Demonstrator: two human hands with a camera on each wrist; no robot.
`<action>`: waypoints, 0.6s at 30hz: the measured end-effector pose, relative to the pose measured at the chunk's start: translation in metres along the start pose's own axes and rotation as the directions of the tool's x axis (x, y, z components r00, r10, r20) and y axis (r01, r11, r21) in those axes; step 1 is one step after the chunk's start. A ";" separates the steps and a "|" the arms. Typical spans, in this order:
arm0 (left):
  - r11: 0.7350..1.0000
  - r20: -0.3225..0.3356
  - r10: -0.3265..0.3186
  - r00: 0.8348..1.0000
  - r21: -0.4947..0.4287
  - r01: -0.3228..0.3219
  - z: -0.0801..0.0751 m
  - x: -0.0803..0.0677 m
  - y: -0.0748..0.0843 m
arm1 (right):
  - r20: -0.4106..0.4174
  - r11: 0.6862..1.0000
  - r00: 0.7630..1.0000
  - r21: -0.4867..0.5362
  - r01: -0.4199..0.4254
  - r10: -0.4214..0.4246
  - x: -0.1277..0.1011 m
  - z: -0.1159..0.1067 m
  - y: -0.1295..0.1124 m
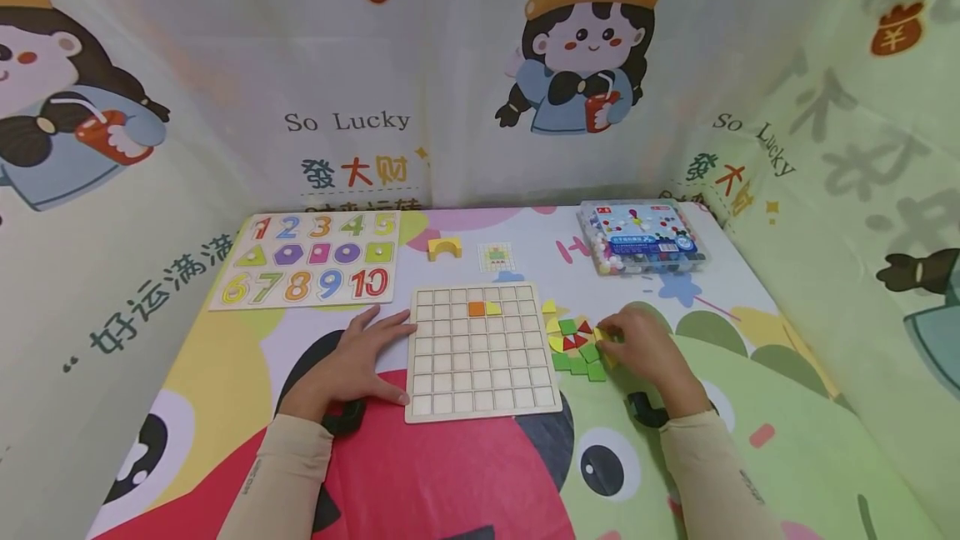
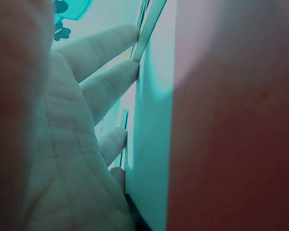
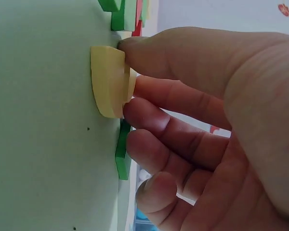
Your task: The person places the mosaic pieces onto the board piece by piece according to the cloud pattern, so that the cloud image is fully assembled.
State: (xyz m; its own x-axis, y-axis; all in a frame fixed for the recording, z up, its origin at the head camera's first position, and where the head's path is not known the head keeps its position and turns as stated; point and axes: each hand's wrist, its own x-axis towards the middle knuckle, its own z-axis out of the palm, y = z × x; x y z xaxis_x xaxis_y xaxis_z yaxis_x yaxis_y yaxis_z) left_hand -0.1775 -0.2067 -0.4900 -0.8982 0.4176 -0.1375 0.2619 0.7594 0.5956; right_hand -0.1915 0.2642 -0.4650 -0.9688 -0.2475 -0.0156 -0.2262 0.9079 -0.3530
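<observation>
Item count on tabletop (image 1: 465, 473)

Grid boards (image 1: 482, 352): one, holding two tiles (image 1: 483, 307). Number puzzles (image 1: 311, 260): one. Bead boxes (image 1: 642, 237): one. Arch blocks (image 1: 445, 248): one. Pattern cards (image 1: 496, 257): one. Hands: two.

The left hand (image 1: 352, 365) lies flat at lower centre-left of the head view, palm down, fingers straight and spread. The right hand (image 1: 648, 348), right of centre, has thumb and curled fingers (image 3: 149, 115) pinching. Both forearms wear beige sleeves.

Child's play corner: cartoon cloth (image 1: 450, 65), number puzzle (image 1: 311, 261).
</observation>
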 end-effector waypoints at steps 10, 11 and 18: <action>1.000 -0.004 0.010 1.000 -0.011 -0.010 0.000 0.000 0.000 | -0.051 0.999 0.999 -0.028 0.019 -0.020 -0.002 0.003 0.000; 1.000 -0.004 0.012 1.000 -0.012 -0.012 0.000 0.000 0.001 | -0.052 0.999 0.999 -0.027 0.016 -0.018 -0.002 0.003 -0.001; 1.000 -0.007 0.011 1.000 -0.002 -0.012 -0.001 -0.001 0.002 | -0.066 1.000 0.998 -0.006 -0.005 0.005 -0.004 0.003 -0.003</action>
State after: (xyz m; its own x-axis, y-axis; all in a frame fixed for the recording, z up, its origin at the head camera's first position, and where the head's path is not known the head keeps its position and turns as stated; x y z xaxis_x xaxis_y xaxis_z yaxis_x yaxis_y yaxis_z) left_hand -0.1767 -0.2059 -0.4885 -0.8974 0.4230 -0.1255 0.2715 0.7535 0.5988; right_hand -0.1869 0.2619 -0.4667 -0.9744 -0.2201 0.0449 -0.2218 0.9110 -0.3477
